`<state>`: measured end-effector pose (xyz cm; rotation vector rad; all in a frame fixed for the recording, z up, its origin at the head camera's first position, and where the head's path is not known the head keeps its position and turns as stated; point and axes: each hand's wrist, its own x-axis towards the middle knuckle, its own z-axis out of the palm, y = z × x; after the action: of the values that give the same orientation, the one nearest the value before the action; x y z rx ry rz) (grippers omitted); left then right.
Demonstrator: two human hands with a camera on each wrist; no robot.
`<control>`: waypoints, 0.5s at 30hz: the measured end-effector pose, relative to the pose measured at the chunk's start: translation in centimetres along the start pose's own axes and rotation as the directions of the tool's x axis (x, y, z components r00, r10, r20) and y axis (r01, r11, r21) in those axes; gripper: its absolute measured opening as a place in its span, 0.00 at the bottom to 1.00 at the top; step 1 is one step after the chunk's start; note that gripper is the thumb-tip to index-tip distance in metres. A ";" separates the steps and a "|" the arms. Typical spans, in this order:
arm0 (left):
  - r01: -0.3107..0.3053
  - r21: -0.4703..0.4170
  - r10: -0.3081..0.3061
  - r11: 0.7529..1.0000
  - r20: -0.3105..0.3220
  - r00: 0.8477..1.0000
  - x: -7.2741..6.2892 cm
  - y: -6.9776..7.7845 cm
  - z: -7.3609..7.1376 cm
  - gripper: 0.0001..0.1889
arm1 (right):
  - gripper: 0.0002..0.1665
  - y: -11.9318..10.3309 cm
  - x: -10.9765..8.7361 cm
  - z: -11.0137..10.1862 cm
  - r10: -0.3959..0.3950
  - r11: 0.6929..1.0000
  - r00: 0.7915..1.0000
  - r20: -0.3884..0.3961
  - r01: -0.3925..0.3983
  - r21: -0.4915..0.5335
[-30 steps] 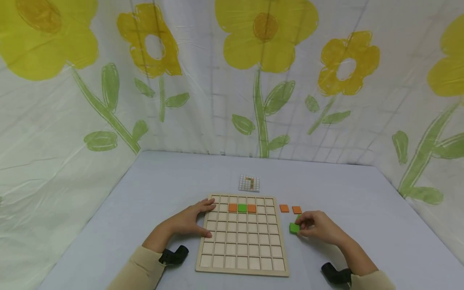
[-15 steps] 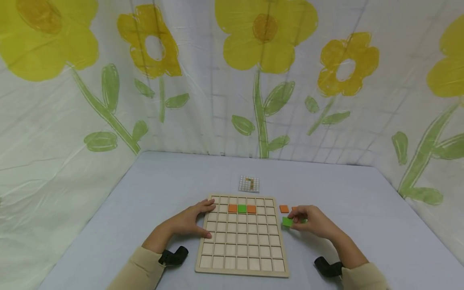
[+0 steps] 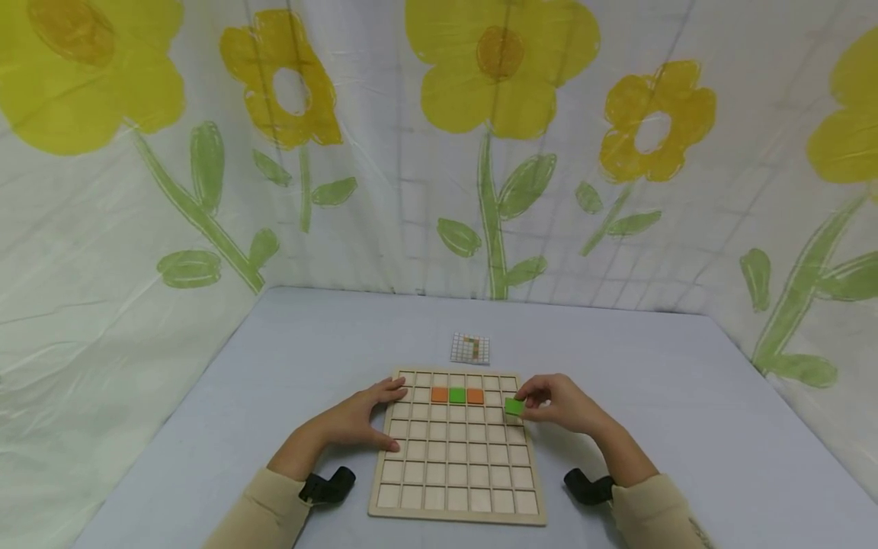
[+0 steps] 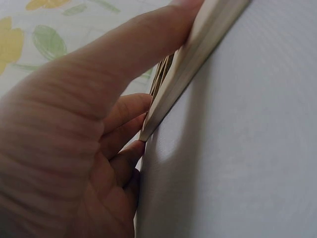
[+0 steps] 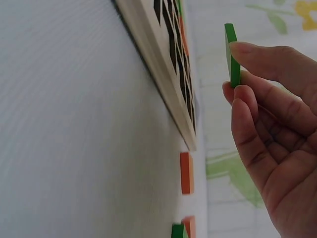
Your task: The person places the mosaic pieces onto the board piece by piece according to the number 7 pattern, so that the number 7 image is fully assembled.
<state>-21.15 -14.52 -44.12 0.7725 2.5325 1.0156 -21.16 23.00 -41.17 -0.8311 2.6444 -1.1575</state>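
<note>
Right hand (image 3: 559, 404) pinches a green tile (image 3: 514, 406) between thumb and fingers, raised above the right side of the grid board (image 3: 459, 517). Left hand (image 3: 353, 419) has fingers spread, thumb and fingertips touching the board's left edge. Second row from far edge holds two orange tiles (image 3: 440, 395) with a second green tile (image 3: 457, 395) between.

Our left hand (image 4: 64, 134) fills the left side, its thumb (image 4: 131, 47) stretched to the edge of a pale wooden board (image 4: 183, 74). Farther along, we see fingers (image 4: 128, 110) touching the same board. A soft shadow (image 4: 185, 168) falls on our whitish counter (image 4: 262, 148); beyond, a white backdrop (image 4: 96, 27) shows yellow flowers (image 4: 9, 47) and green leaves (image 4: 49, 42).
</note>
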 end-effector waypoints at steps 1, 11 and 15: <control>0.001 -0.001 -0.001 1.000 -0.001 1.000 0.0 0.0 0.0 0.48 | 0.12 -0.1 0.2 0.1 0.000 1.000 1.000 0.003 0.000 0.005; -0.001 -0.002 0.001 1.000 0.000 1.000 0.0 0.0 0.0 0.48 | 0.12 -1.2 2.2 1.0 -0.034 0.999 0.999 0.029 0.033 0.036; -0.006 -0.001 0.006 1.000 0.003 1.000 0.0 -0.2 0.0 0.48 | 0.12 -1.5 2.8 1.4 -0.052 0.998 0.998 0.042 0.051 0.039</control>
<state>-21.21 -14.64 -44.26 0.7815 2.5291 1.0167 -22.36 19.75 -40.83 -0.9118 2.5730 -1.1844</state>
